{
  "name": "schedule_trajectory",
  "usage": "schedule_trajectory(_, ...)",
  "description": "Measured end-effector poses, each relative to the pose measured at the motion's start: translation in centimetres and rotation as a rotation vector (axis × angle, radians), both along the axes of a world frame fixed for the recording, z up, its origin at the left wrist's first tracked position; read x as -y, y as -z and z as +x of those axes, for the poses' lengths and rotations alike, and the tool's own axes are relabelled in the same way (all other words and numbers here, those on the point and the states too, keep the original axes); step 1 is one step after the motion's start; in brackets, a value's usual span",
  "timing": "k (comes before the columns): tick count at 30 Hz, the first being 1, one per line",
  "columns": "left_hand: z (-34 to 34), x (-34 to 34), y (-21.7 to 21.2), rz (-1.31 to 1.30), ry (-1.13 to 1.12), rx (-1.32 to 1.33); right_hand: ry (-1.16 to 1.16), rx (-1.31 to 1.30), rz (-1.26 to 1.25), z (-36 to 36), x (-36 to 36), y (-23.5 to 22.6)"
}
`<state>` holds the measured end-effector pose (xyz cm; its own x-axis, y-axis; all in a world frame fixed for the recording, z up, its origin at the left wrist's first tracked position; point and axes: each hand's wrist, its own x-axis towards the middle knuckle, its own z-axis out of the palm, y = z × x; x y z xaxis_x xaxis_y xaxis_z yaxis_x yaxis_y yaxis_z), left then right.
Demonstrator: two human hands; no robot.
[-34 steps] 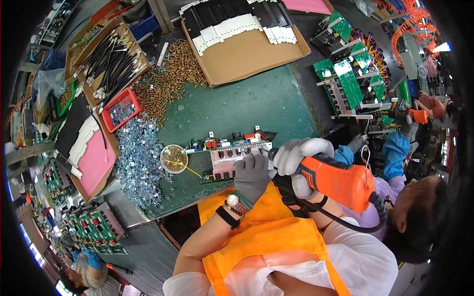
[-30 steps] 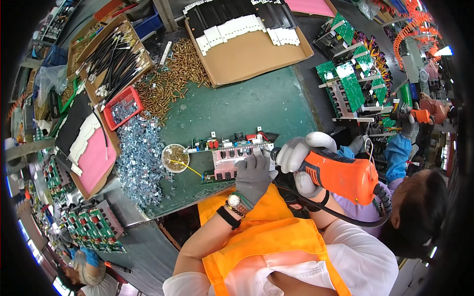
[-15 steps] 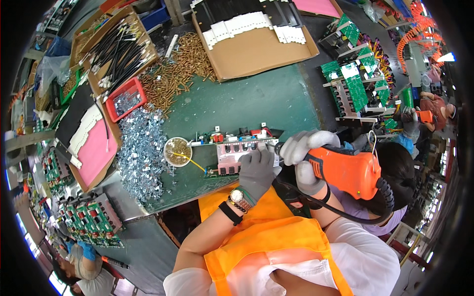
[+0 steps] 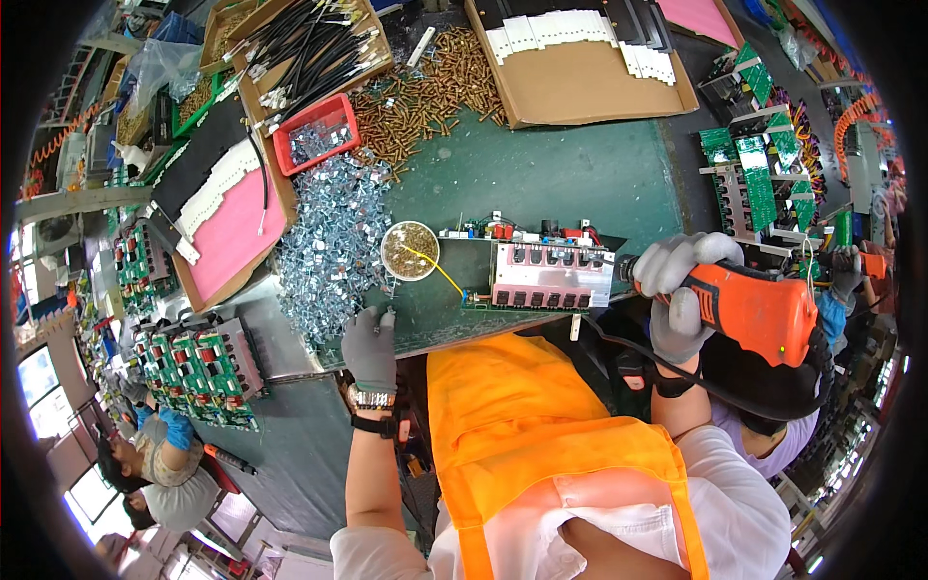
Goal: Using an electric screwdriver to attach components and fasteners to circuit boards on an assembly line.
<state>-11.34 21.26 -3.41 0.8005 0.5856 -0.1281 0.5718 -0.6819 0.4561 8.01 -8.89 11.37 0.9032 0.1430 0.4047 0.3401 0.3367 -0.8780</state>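
My right hand point(image 4: 681, 290), in a grey glove, is wrapped round the orange and black power screwdriver point(image 4: 759, 307). The tool's nose points left at the right end of the circuit board assembly point(image 4: 551, 275), which has a pale metal plate with rows of black parts. My gloved left hand point(image 4: 370, 350) is at the bench's near edge, fingers slightly apart, at the lower right border of a heap of small silvery metal clips point(image 4: 329, 242). Whether its fingertips touch a clip is too small to tell. A round white tub of small screws point(image 4: 410, 251) stands between the heap and the board, a yellow wire lying across it.
A red tray point(image 4: 316, 133) holds more metal pieces beside a spread of brass-coloured screws point(image 4: 435, 101). Cardboard boxes point(image 4: 599, 92) stand at the back. Stacked green boards point(image 4: 198, 367) are at left, others point(image 4: 759, 159) at right. Co-workers point(image 4: 159, 464) sit nearby on both sides.
My left hand has left the board and moved left to the clip heap. My right hand still grips the screwdriver, its nose now just off the board's end. The view has shifted.
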Motion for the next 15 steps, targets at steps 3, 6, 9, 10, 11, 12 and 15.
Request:
schedule_trajectory(3, 0.6, 0.2, 2.1, 0.124, 0.074, -0.04, 0.019, -0.007, -0.017, 0.0, -0.2, -0.3)
schedule_trajectory(6, 1.5, 0.5, 2.6, 0.093, 0.088, 0.005, -0.034, 0.005, 0.021, -0.1, 0.1, -1.0)
schedule_trajectory(9, 2.1, 1.1, 0.6, -0.152, 0.023, 0.211, -0.151, 0.054, 0.146, -0.4, 0.8, -2.4)
schedule_trajectory(10, 2.3, 1.7, -0.5, -0.405, -0.107, 0.302, -0.165, 0.049, 0.185, -0.4, 0.9, -2.7)
schedule_trajectory(11, 2.5, 2.4, -1.9, -0.681, -0.29, 0.34, -0.196, 0.023, 0.206, -0.5, 0.8, -3.0)
schedule_trajectory(12, 2.7, 3.1, -3.5, -0.943, -0.272, 0.419, -0.218, -0.009, 0.249, -0.8, 0.6, -3.3)
schedule_trajectory(15, 4.4, 5.7, -7.3, -1.241, -0.123, 0.34, -0.305, -0.092, 0.362, -1.6, -0.1, -3.8)
